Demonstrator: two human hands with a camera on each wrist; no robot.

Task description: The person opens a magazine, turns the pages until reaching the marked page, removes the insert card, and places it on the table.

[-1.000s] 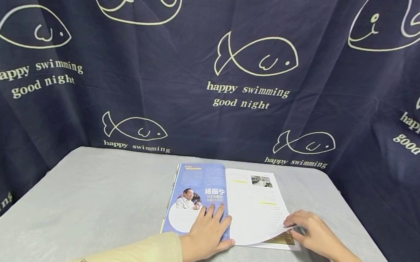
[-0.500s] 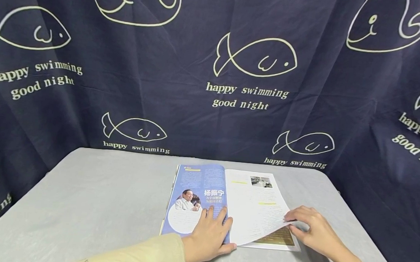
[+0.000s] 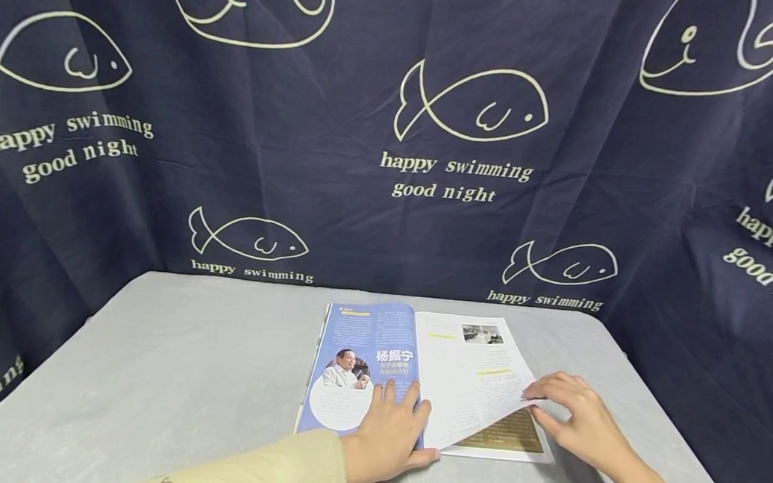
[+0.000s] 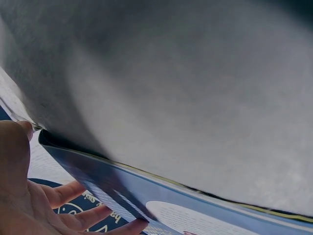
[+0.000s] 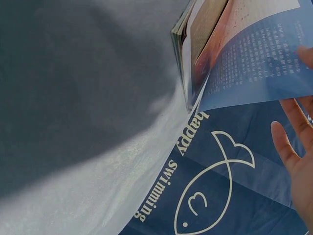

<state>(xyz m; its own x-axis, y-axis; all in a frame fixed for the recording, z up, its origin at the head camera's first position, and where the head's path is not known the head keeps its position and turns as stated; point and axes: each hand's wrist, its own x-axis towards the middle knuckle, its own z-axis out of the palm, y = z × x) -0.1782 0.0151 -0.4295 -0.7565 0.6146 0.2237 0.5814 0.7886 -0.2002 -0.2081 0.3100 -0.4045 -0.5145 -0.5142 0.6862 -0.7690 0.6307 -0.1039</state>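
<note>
An open magazine lies on the table in the head view, its blue left page (image 3: 334,414) showing a photo and a white circle. My left hand (image 3: 389,432) rests spread on that page beside the spine, thumb by the lower edge. At the lower right corner of the white right page (image 3: 460,385), my right hand (image 3: 582,423) pinches the paper between thumb and fingers. That corner is lifted and bent, uncovering part of a brown-printed page (image 3: 514,434) beneath. The lifted page (image 5: 259,71) also shows in the right wrist view, with the right hand (image 5: 301,161) at its edge.
The magazine lies on a pale grey tabletop (image 3: 203,363). Behind the table and along both sides hangs a dark blue curtain (image 3: 338,156) with white fish outlines and lettering.
My right hand has raised the page corner slightly and shifted it away from me, so more of the brown page below shows. The left hand has slid very slightly right on the blue page.
</note>
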